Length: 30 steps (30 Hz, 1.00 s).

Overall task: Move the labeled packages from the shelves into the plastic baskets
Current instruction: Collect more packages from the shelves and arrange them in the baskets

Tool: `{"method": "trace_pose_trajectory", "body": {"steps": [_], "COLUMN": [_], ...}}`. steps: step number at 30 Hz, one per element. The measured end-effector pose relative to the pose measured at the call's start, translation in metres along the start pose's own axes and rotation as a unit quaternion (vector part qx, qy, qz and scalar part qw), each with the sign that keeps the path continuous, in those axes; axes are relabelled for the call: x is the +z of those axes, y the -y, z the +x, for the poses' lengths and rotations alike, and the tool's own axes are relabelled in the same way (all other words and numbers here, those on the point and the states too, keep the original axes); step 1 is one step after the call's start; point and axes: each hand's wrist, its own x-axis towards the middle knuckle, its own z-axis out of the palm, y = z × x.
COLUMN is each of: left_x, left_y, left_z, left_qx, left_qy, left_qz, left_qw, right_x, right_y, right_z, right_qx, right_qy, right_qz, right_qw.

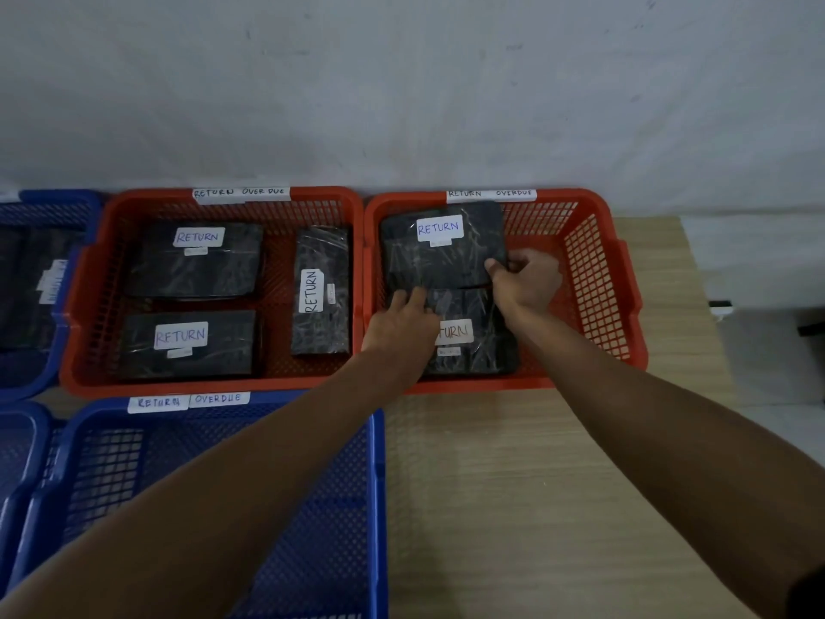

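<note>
Both hands reach into the right-hand red basket (598, 279). The right hand (527, 279) pinches the near right corner of a black, plastic-wrapped package (439, 254) with a white "RETURN" label, at the basket's back. The left hand (402, 323) rests fingers spread at its near left edge, seemingly pressing rather than gripping, overlapping a second wrapped package (473, 332).

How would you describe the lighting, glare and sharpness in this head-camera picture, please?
Head view: dim, soft light; the plastic wrap on the packages shows streaky glare; the label under the left hand is shaded and partly covered; wide-angle bending curves the red basket rim; edges look slightly soft.
</note>
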Motion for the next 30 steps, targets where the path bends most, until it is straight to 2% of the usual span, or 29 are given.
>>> {"method": "trace_pose_trajectory", "body": {"steps": [6, 12, 15, 17, 21, 30], "left_x": [0.002, 0.0, -0.001, 0.0, 0.005, -0.003], "left_y": [0.001, 0.002, 0.003, 0.005, 0.008, 0.013], "left_z": [0.0, 0.001, 0.002, 0.001, 0.001, 0.007], "left_qx": [-0.003, 0.007, 0.014, 0.018, 0.024, 0.044], "left_qy": [0.007, 0.003, -0.005, -0.01, -0.01, 0.048], "left_qz": [-0.013, -0.008, -0.004, -0.004, 0.0, -0.048], "left_qw": [1.0, 1.0, 1.0, 1.0, 1.0, 0.997], "right_x": [0.003, -0.001, 0.0, -0.002, -0.003, -0.023], "right_y": [-0.006, 0.003, 0.001, 0.001, 0.004, 0.015], "right_z": [0.013, 0.016, 0.013, 0.007, -0.006, -0.02], "right_qx": [0.108, 0.123, 0.11, 0.066, -0.006, 0.013], "right_qy": [0.054, 0.091, 0.096, 0.087, 0.132, 0.179], "right_qz": [-0.036, -0.059, -0.056, -0.049, -0.052, -0.105], "right_qw": [0.992, 0.986, 0.988, 0.993, 0.99, 0.978]}}
